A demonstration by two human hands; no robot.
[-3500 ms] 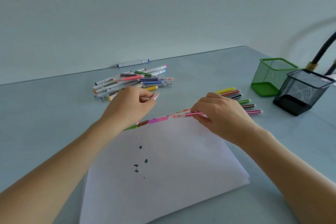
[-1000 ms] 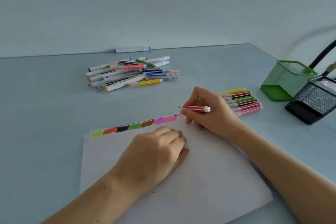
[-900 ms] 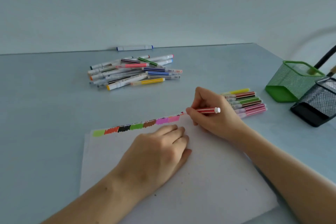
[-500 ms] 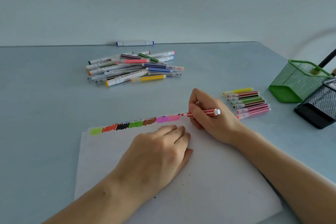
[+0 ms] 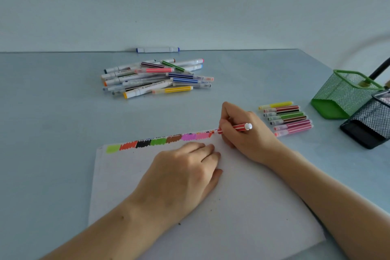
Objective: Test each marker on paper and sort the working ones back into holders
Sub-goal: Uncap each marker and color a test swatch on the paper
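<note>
Testing step: your right hand (image 5: 244,133) pinches the red marker (image 5: 236,127) scribbling on the paper (image 5: 242,207), left hand (image 5: 179,177) flat on it. Next, probably cap it and line it up with the tested row (image 5: 288,119).

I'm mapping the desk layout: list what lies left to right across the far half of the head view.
Loose pile of markers → right hand holding the red marker → neat row of markers → green mesh holder → black mesh holder.

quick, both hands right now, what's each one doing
Left hand: open, resting flat on the paper, holding nothing.
Right hand: gripping the red marker, tip at the paper's top edge.
</note>
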